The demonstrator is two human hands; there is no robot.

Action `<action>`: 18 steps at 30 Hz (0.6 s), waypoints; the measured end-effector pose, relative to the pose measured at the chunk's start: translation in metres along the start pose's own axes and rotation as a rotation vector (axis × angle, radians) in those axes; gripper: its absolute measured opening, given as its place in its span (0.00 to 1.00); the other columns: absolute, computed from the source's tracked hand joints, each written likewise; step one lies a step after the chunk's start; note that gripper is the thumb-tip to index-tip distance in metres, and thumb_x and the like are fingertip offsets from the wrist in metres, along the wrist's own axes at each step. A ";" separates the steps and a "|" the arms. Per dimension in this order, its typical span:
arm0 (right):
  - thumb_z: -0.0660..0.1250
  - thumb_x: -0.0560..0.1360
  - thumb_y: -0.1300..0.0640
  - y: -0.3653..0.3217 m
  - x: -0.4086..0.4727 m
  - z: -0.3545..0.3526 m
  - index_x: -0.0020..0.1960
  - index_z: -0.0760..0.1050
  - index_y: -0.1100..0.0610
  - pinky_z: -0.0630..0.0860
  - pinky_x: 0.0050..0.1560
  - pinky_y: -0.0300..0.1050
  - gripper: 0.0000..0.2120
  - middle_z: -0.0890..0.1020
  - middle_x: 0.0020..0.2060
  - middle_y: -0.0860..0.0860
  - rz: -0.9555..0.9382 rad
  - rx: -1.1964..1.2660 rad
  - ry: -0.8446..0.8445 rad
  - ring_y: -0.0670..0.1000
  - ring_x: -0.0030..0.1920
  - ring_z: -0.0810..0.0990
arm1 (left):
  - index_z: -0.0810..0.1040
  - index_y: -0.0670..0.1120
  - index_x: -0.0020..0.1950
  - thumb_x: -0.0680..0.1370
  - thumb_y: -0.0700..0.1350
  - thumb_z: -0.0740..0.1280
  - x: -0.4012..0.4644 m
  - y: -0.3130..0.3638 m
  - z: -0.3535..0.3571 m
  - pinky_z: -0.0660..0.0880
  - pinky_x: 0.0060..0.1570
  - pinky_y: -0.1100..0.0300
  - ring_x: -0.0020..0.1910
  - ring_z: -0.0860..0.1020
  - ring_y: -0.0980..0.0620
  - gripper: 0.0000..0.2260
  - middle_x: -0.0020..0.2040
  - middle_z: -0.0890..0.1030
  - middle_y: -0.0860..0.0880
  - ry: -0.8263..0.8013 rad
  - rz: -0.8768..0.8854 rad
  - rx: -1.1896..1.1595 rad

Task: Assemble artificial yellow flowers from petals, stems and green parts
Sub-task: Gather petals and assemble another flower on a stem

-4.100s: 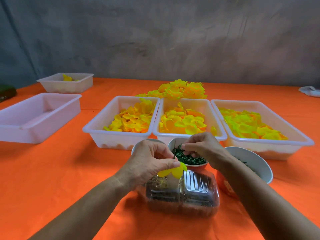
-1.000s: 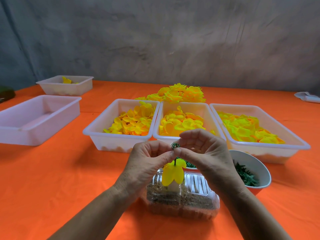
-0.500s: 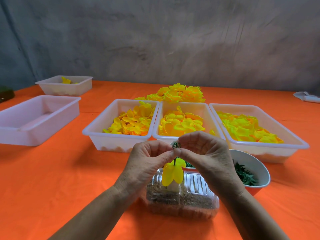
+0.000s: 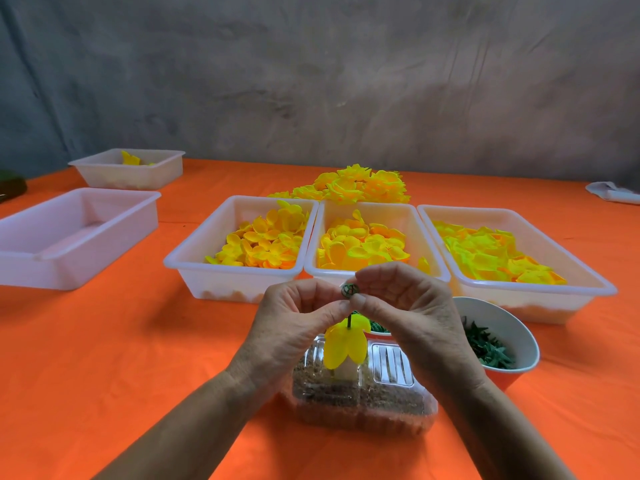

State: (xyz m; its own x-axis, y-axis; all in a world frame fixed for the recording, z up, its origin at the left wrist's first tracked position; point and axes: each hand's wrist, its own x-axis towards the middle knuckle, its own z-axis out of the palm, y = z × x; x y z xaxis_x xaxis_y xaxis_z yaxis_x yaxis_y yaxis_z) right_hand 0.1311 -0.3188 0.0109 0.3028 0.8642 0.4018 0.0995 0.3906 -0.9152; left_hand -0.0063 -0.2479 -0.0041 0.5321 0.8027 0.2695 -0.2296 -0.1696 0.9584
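Green and small, the ring (image 4: 349,290) is half hidden between the fingertips of the right hand (image 4: 408,313), which pinches it just above the stem (image 4: 349,320). Its pattern is too small to read. The left hand (image 4: 294,320) pinches the top of the stem, thumb tip touching the right thumb; most of the stem is covered by fingers and by the yellow petals (image 4: 344,342) that hang from it, drooping downward over a clear box (image 4: 360,393). What the box holds is blurred brown. A bowl (image 4: 377,329) of green parts behind the hands is almost wholly hidden; a second bowl (image 4: 498,337) at the right shows dark green pieces.

Compared with half a second ago, the hands and flower sit in nearly the same place, the ring a little more exposed.

Three trays (image 4: 239,282) of yellow petals stand side by side on the orange worktop (image 4: 104,341), finished flowers (image 4: 356,185) piled behind them.
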 end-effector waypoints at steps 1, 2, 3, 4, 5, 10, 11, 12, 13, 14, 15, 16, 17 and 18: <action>0.74 0.62 0.58 0.000 0.000 0.000 0.42 0.82 0.53 0.80 0.39 0.40 0.09 0.85 0.40 0.52 0.005 -0.002 -0.003 0.49 0.43 0.84 | 0.85 0.47 0.39 0.67 0.43 0.75 -0.001 0.001 0.000 0.76 0.41 0.66 0.39 0.82 0.56 0.03 0.39 0.85 0.48 0.007 0.003 0.002; 0.75 0.62 0.57 0.000 0.000 -0.001 0.42 0.82 0.53 0.80 0.39 0.41 0.09 0.85 0.40 0.53 0.015 -0.005 -0.004 0.49 0.42 0.84 | 0.85 0.47 0.39 0.70 0.38 0.73 -0.001 0.002 -0.002 0.76 0.40 0.67 0.39 0.82 0.56 0.04 0.39 0.85 0.48 0.026 0.011 0.009; 0.75 0.62 0.57 0.000 -0.001 -0.001 0.42 0.82 0.54 0.80 0.40 0.41 0.10 0.85 0.40 0.54 0.029 -0.004 -0.005 0.50 0.42 0.84 | 0.85 0.46 0.38 0.72 0.35 0.70 -0.001 0.002 -0.003 0.76 0.40 0.68 0.39 0.81 0.57 0.08 0.38 0.85 0.47 0.050 0.007 0.009; 0.75 0.62 0.57 0.001 -0.001 -0.001 0.43 0.82 0.54 0.79 0.40 0.40 0.10 0.85 0.40 0.54 0.043 -0.002 -0.006 0.50 0.42 0.84 | 0.85 0.45 0.38 0.73 0.33 0.68 -0.001 0.002 -0.005 0.75 0.39 0.70 0.38 0.81 0.58 0.10 0.38 0.85 0.47 0.069 0.003 0.009; 0.75 0.62 0.57 0.001 -0.002 -0.002 0.43 0.82 0.55 0.79 0.40 0.39 0.10 0.85 0.40 0.54 0.058 -0.003 -0.006 0.49 0.42 0.84 | 0.84 0.45 0.38 0.73 0.33 0.68 -0.001 0.005 -0.005 0.74 0.37 0.71 0.37 0.81 0.59 0.09 0.38 0.85 0.48 0.088 -0.003 0.013; 0.73 0.67 0.66 0.004 -0.004 -0.002 0.46 0.82 0.60 0.79 0.44 0.44 0.08 0.85 0.42 0.57 0.120 -0.027 -0.028 0.52 0.43 0.83 | 0.84 0.44 0.36 0.65 0.50 0.71 -0.007 0.011 -0.001 0.75 0.39 0.64 0.37 0.79 0.54 0.09 0.38 0.84 0.44 0.097 -0.041 0.031; 0.73 0.67 0.67 0.004 -0.004 -0.001 0.46 0.82 0.60 0.79 0.44 0.45 0.08 0.85 0.41 0.57 0.127 -0.032 -0.031 0.52 0.42 0.83 | 0.83 0.44 0.35 0.64 0.51 0.72 -0.007 0.011 0.000 0.75 0.41 0.60 0.37 0.78 0.52 0.11 0.38 0.83 0.42 0.098 -0.055 0.034; 0.73 0.67 0.68 0.004 -0.005 -0.001 0.45 0.82 0.60 0.80 0.44 0.45 0.08 0.85 0.41 0.56 0.133 -0.039 -0.032 0.52 0.42 0.83 | 0.83 0.43 0.36 0.65 0.51 0.72 -0.007 0.011 0.001 0.74 0.43 0.56 0.38 0.78 0.50 0.11 0.39 0.82 0.40 0.101 -0.067 0.040; 0.73 0.67 0.68 0.004 -0.005 -0.001 0.45 0.83 0.60 0.80 0.43 0.44 0.08 0.85 0.40 0.56 0.137 -0.049 -0.034 0.52 0.42 0.84 | 0.82 0.41 0.36 0.67 0.49 0.72 -0.008 0.010 0.002 0.73 0.44 0.54 0.39 0.77 0.48 0.11 0.39 0.81 0.39 0.104 -0.083 0.049; 0.73 0.67 0.69 0.004 -0.005 -0.001 0.45 0.83 0.59 0.79 0.42 0.42 0.08 0.85 0.40 0.55 0.141 -0.061 -0.037 0.51 0.41 0.84 | 0.82 0.39 0.37 0.68 0.47 0.71 -0.007 0.009 0.003 0.73 0.45 0.52 0.39 0.76 0.47 0.11 0.39 0.81 0.39 0.113 -0.101 0.051; 0.73 0.67 0.69 0.004 -0.006 -0.001 0.44 0.83 0.59 0.79 0.42 0.41 0.08 0.86 0.40 0.55 0.144 -0.076 -0.043 0.51 0.41 0.84 | 0.81 0.37 0.38 0.69 0.45 0.71 -0.007 0.008 0.003 0.73 0.46 0.51 0.39 0.76 0.47 0.10 0.38 0.81 0.40 0.123 -0.122 0.049; 0.73 0.67 0.69 0.004 -0.007 -0.001 0.43 0.83 0.58 0.79 0.42 0.41 0.09 0.86 0.40 0.54 0.148 -0.092 -0.049 0.50 0.41 0.84 | 0.81 0.36 0.38 0.70 0.43 0.72 -0.006 0.007 0.003 0.73 0.46 0.49 0.40 0.76 0.46 0.09 0.38 0.80 0.40 0.134 -0.147 0.047; 0.73 0.67 0.69 0.004 -0.008 -0.001 0.42 0.83 0.56 0.79 0.42 0.41 0.10 0.86 0.39 0.53 0.155 -0.104 -0.052 0.49 0.40 0.83 | 0.81 0.35 0.39 0.70 0.42 0.72 -0.005 0.005 0.004 0.74 0.48 0.46 0.40 0.76 0.45 0.09 0.39 0.80 0.40 0.143 -0.181 0.047; 0.73 0.67 0.69 0.005 -0.009 -0.001 0.42 0.83 0.56 0.80 0.43 0.40 0.10 0.86 0.39 0.53 0.166 -0.112 -0.050 0.49 0.40 0.83 | 0.81 0.35 0.40 0.70 0.41 0.72 -0.005 0.005 0.004 0.75 0.51 0.43 0.41 0.77 0.44 0.08 0.39 0.81 0.39 0.147 -0.216 0.046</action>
State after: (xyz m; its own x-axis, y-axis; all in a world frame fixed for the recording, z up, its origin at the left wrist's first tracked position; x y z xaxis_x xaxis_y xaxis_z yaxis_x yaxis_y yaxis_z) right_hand 0.1302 -0.3251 0.0030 0.2764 0.9298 0.2432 0.1576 0.2058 -0.9658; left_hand -0.0066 -0.2548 -0.0007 0.4395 0.8971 0.0451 -0.0848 -0.0086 0.9964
